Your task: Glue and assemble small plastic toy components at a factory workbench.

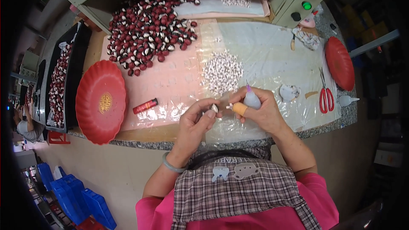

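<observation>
My left hand pinches a small white piece between thumb and fingers, close to the table's front edge. My right hand grips a small squeeze bottle with a purple tip pointing up; an orange cot covers one finger. The two hands almost touch over a clear plastic sheet. Just beyond them lies a heap of small white pieces. A large pile of dark red and white parts spreads at the far left.
A red plate and a red lighter lie at the left. Red scissors, another red plate and a second squeeze bottle are at the right. A control box with coloured buttons stands behind. A black tray holds more parts.
</observation>
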Tool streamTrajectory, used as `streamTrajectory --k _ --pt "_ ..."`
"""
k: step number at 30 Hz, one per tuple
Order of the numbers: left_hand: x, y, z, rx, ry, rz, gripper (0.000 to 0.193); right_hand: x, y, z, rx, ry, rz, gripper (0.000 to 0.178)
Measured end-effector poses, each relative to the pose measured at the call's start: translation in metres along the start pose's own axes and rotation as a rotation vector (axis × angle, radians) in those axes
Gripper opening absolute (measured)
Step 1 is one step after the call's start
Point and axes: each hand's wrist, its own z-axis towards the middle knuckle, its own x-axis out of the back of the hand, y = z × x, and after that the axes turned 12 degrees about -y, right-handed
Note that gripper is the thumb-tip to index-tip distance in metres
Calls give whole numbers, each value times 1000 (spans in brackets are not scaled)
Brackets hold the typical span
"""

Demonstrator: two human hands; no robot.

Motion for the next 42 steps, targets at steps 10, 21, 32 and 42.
streamTrajectory --k 10,21,32,42 --pt "2 -5 3 -37 -7 14 30 -13 8 3 95 98 -271 15" --pt "-2 -8 -1 -88 20 290 27 -14 13 4 256 86 -606 11" --pt "-5 -1 5 -189 81 681 21 -19 18 8 202 87 -524 13" --pt "62 36 44 -89 1 -482 18 2 9 -1 172 113 -360 23"
